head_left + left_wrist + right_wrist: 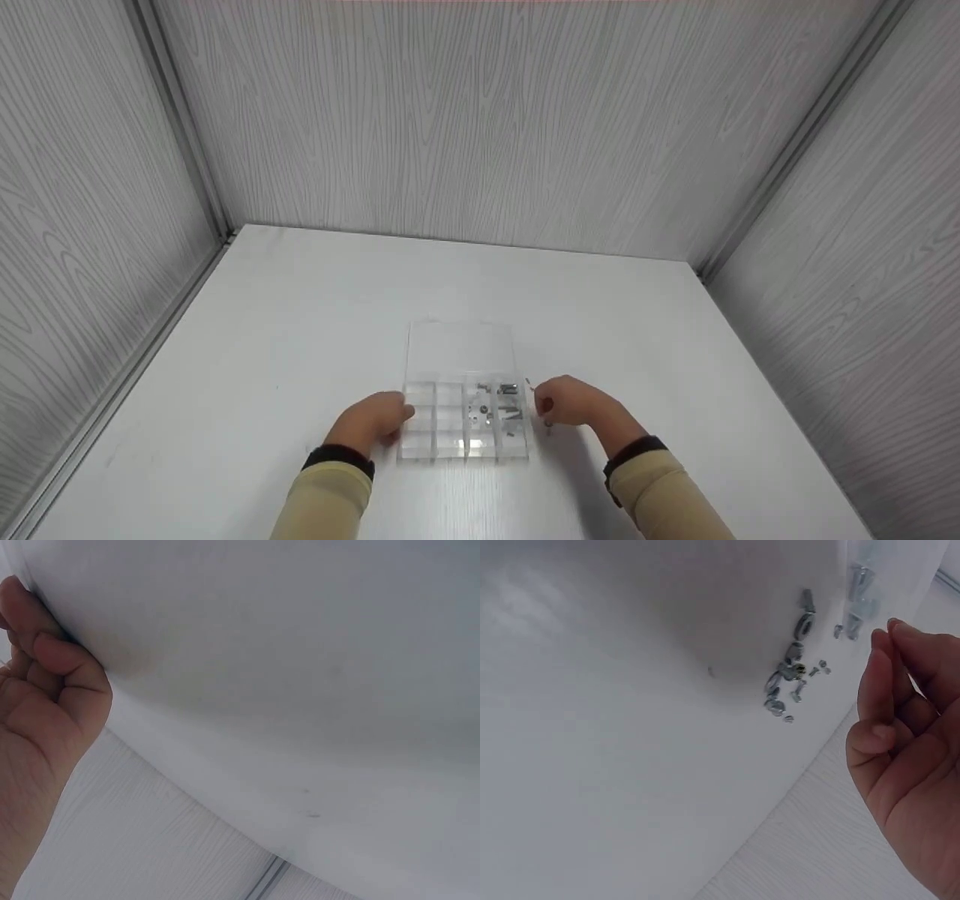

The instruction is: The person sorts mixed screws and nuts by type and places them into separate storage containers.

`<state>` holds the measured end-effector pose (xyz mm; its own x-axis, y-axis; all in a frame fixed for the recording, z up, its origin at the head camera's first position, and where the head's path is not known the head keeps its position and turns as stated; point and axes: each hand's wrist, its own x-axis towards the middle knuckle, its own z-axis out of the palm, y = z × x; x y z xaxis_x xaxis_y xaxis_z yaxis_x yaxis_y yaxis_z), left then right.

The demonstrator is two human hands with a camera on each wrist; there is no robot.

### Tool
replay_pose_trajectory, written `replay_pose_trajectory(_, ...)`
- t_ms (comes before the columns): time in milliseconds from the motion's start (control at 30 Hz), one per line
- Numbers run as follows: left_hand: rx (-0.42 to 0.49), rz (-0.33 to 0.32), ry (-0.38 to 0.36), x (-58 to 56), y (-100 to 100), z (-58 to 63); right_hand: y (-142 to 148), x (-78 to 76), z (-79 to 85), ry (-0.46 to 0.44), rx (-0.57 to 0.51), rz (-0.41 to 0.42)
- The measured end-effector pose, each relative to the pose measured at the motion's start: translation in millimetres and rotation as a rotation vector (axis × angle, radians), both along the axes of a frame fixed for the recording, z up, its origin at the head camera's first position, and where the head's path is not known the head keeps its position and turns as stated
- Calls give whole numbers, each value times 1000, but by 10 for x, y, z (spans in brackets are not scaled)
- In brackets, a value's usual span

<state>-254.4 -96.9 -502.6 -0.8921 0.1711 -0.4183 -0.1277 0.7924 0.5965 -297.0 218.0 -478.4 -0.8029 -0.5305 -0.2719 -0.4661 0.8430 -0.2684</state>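
A clear plastic compartment box (449, 448) lies on the table with its lid (459, 346) folded back, away from me. Small metal screws and nuts (510, 411) sit in its right-hand compartments. At the box's left edge my left hand (373, 418) grips the side, thumb at the rim. My right hand (570, 401) is just right of the box, fingers curled. In the right wrist view its thumb and index fingertips (895, 624) meet close to the box wall; I cannot tell if something tiny is between them. Loose screws and nuts (786, 669) lie in a row beside that hand.
The white table (315, 300) is enclosed by grey wood-grain panels (450, 127) at the back and both sides. In the head view a few loose bits of hardware (549, 425) show below the right hand, the others being hidden by it.
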Motion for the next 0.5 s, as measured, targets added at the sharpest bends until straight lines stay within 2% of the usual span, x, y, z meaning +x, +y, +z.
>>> replay_pose_trajectory(200,-5,-8,10,7,-5,15,99,-7,-118,35,-5,35)
replay_pose_trajectory(500,15,24,6,8,7,-13,136,-56,-226,45,48,-24)
